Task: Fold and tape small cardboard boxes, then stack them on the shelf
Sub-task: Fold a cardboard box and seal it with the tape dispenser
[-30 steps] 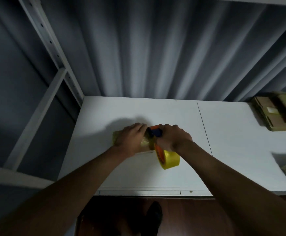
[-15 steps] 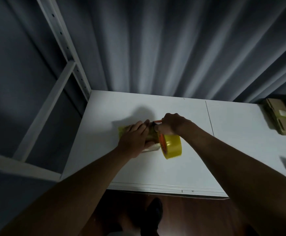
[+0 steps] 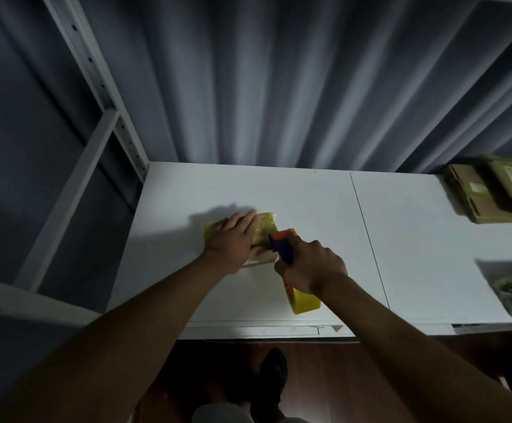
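Left hand (image 3: 233,239) flat on box (image 3: 265,222), right hand (image 3: 311,267) gripping tape dispenser (image 3: 282,244) beside

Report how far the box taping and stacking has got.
Done: the small box is folded and yellow tape already covers its top. In hand: the left hand presses it flat on the white shelf while the right hand grips the tape dispenser at its near edge. Left: finishing the tape and stacking it; folded cardboard lies far right.

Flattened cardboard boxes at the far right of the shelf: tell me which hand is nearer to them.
Right. The right hand, gripping the tape dispenser, lies closer to the flattened cardboard boxes; the left hand presses the small box farther left.
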